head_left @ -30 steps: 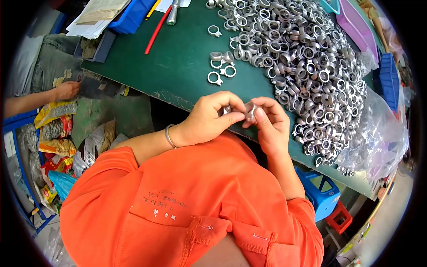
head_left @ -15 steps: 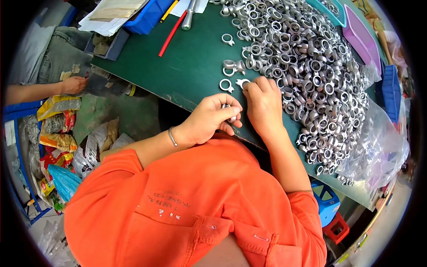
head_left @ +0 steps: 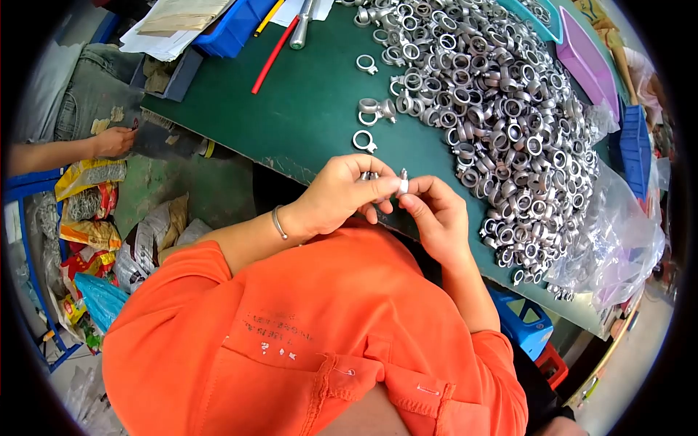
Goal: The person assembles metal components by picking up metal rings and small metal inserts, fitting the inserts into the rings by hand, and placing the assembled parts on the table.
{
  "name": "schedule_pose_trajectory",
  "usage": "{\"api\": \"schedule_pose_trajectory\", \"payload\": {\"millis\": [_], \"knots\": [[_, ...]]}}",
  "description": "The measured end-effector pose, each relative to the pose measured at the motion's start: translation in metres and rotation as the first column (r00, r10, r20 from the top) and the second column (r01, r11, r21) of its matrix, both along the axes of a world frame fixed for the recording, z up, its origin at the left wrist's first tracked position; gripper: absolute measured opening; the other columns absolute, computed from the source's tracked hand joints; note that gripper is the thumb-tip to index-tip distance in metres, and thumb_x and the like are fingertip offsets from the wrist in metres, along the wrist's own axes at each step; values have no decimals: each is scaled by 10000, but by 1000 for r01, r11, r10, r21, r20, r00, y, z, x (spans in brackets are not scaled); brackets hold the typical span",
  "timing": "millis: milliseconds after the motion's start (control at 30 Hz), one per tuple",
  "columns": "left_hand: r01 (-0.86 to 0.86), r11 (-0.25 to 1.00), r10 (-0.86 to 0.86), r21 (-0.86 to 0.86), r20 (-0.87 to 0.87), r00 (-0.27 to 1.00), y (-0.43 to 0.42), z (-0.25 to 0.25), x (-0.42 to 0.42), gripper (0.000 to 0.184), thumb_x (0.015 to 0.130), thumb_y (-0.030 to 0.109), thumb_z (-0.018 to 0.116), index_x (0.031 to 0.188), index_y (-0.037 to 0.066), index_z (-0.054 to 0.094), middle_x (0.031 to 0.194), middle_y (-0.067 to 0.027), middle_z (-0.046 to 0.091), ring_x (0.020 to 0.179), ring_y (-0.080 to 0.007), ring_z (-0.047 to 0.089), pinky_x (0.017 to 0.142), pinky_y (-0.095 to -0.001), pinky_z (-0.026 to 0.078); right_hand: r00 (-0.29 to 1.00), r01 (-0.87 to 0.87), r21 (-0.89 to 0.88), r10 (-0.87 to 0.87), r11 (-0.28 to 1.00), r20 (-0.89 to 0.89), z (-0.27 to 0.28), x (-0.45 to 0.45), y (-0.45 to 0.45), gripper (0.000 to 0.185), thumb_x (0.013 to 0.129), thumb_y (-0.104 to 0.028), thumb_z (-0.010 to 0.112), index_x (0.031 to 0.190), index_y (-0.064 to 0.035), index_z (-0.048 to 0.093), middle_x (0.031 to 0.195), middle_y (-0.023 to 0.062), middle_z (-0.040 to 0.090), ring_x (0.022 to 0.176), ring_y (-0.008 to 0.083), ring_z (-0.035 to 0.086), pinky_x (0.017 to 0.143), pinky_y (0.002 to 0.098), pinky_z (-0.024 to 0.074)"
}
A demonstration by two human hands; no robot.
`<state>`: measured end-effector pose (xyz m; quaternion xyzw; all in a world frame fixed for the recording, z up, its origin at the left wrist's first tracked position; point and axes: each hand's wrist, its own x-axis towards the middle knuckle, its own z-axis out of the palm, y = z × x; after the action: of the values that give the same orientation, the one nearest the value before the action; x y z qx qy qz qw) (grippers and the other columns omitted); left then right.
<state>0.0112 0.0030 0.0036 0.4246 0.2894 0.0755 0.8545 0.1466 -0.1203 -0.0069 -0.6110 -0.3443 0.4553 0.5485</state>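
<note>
My left hand (head_left: pixel 336 192) is closed, its curled fingers partly hiding small metal ring parts (head_left: pixel 369 176). Between the thumb and fingers of my right hand (head_left: pixel 442 218) is one metal ring clamp (head_left: pixel 403 183), seen edge-on with its small lug pointing up. Both hands meet just over the table's front edge, fingertips almost touching. Beyond them, a loose ring clamp (head_left: pixel 371 147) lies on the green table (head_left: pixel 305 94). A small group of similar ring clamps (head_left: pixel 388 110) and another single one (head_left: pixel 372 70) lie farther back.
A large pile of ring clamps (head_left: pixel 502 123) covers the table's right side, beside a plastic bag (head_left: pixel 618 240). Pink (head_left: pixel 589 62) and blue bins (head_left: pixel 635 152) stand at right. A red stick (head_left: pixel 275 62) lies at the back. Another person's hand (head_left: pixel 116 142) shows at left.
My right hand has drawn back from the table toward my left hand, bringing one ring clamp that lay on the tabletop. My left hand has stayed nearly in place.
</note>
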Motion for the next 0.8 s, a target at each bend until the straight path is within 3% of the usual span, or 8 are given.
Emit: {"api": "schedule_pose_trajectory", "payload": {"millis": [67,133,267,333,400,633,700,800], "knots": [[17,997,-15,82,-18,1000,-1,-2,-1,114,862,92,585,909,-11,573,755,-47,587,631,-101,584,500,-199,483,984,-14,24,9,1000,176,0,0,1,45,822,6,593,864,-2,580,771,42,595,704,105,548,644,229,443],[36,986,-30,162,-37,999,-2,-1,-1,108,850,81,601,902,-11,580,748,-43,595,608,-87,575,504,-193,474,825,-105,196,-24,975,565,6,2,5,55,800,24,604,831,-13,576,768,60,583,694,130,554,631,251,447],[69,946,-53,317,-57,997,-4,3,-2,84,828,54,624,885,-2,599,745,-25,589,581,-51,545,514,-172,443,855,-103,183,-7,978,518,2,4,1,61,809,35,588,848,-4,565,791,49,582,699,113,548,631,246,452],[75,935,-63,348,-47,997,-5,4,-2,76,823,47,628,880,3,603,759,-20,585,577,-43,537,516,-167,434,988,88,102,-101,991,120,-4,2,-1,79,827,40,564,897,6,550,817,37,581,697,97,541,631,233,455],[54,897,-66,440,11,998,-5,5,-2,62,816,31,628,869,9,605,792,-12,572,573,-40,533,515,-163,432,990,112,-10,-113,994,-89,2,6,-1,140,896,-43,507,1019,14,541,837,37,591,716,77,548,631,200,453],[-49,648,-97,760,147,984,-5,-4,-1,72,812,33,631,871,18,593,798,-19,573,571,-41,532,492,-166,425,937,42,143,10,989,-349,3,6,1,229,858,0,553,1084,30,531,906,83,603,805,129,582,713,240,485],[65,920,-44,387,-62,997,-4,4,-3,106,823,51,623,905,13,566,776,-42,587,583,-52,544,474,-171,427,892,130,232,-11,964,-452,2,5,1,334,770,111,600,1078,19,513,1026,137,578,916,182,581,792,282,492],[57,985,-51,160,-40,998,0,1,-2,130,843,87,612,921,7,546,759,-62,598,593,-66,557,464,-176,438,900,193,315,-40,929,-434,-2,2,2,380,739,133,619,1072,6,489,1069,146,560,955,186,571,806,288,493]]}}
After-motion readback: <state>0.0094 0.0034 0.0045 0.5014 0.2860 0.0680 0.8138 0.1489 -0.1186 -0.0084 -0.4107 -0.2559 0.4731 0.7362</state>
